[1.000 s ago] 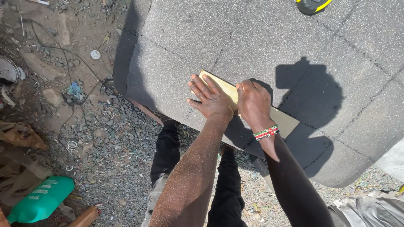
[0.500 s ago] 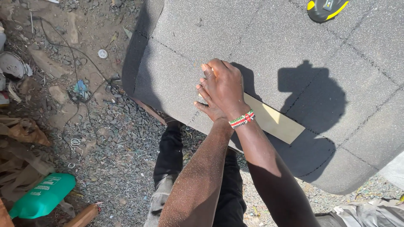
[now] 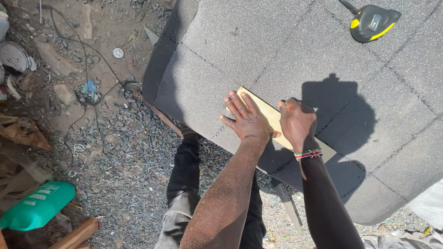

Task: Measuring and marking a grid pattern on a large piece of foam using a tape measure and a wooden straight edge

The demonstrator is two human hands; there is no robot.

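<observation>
Fingers spread flat on my left hand (image 3: 247,121), pinning a wooden strip (image 3: 270,117) to the grey shingled surface (image 3: 277,46); right hand (image 3: 298,123) curled at its edge, can't tell what it's pinching.

grey speckled sheet (image 3: 258,41); pale yellow strip (image 3: 267,113); green jug (image 3: 37,205).

A flat board (image 3: 272,121) lies on the sheet-covered surface (image 3: 286,50) near its front edge. The left hand (image 3: 245,119) rests flat on the board's left end; the right hand (image 3: 297,123) sits just beside it, to the right. A tape measure (image 3: 373,22) lies well behind — far right. On the ground (image 3: 120,175) to the left lies a jug (image 3: 37,205).
</observation>
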